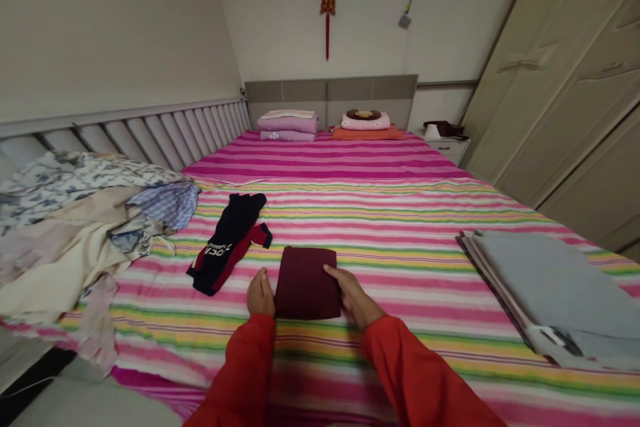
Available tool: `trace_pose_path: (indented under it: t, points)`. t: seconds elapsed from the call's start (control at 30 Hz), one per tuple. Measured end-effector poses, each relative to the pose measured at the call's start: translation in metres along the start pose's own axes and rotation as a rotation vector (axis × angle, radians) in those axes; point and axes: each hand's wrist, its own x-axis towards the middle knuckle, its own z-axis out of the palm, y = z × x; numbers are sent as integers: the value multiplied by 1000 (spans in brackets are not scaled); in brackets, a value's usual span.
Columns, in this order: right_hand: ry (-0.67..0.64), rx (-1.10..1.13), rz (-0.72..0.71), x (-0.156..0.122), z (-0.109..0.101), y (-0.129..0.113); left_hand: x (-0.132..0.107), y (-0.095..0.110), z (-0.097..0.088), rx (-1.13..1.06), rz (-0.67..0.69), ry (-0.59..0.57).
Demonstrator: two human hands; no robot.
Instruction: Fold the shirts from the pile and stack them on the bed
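A folded maroon cloth (pixel 307 280) lies flat on the striped bed sheet (pixel 400 213) in front of me. My left hand (pixel 261 294) rests against its left edge with the fingers together. At the cloth's right edge my right hand (pixel 353 293) grips it, thumb on top. Both arms are in red sleeves. A black and red garment (pixel 227 243) with white lettering lies crumpled just left of the cloth.
A heap of unfolded clothes (pixel 75 227) covers the bed's left side by a slatted rail. A stack of folded grey and white items (pixel 545 287) sits at the right edge. Pillows (pixel 289 125) lie at the headboard; wardrobe doors (pixel 575 93) stand to the right.
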Motion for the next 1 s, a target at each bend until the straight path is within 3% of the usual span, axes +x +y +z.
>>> trace_pose_path:
  t: [0.1, 0.23, 0.37, 0.47, 0.57, 0.67, 0.77, 0.87, 1.0]
  points:
    - [-34, 125, 110, 3, 10, -8, -6, 4, 0, -147, -56, 55]
    - [16, 237, 138, -2, 20, -11, -1, 10, -2, -192, -93, 24]
    - [50, 289, 139, -14, 6, -25, 2, 9, -6, -143, -170, -31]
    - [66, 279, 144, -33, -35, -49, 3, 11, -8, -81, -181, -72]
    - [27, 167, 159, -64, -100, -82, -4, 27, -6, 9, -122, -90]
    - [39, 32, 162, -97, -169, -119, -23, 64, 7, 115, -20, -124]
    - [105, -77, 165, -120, -226, -152, -50, 111, 28, 139, 70, -241]
    - [190, -151, 149, -132, -264, -184, -72, 143, 43, 150, 83, -244]
    - [251, -196, 76, -135, -300, -228, -79, 150, 47, 180, 96, -211]
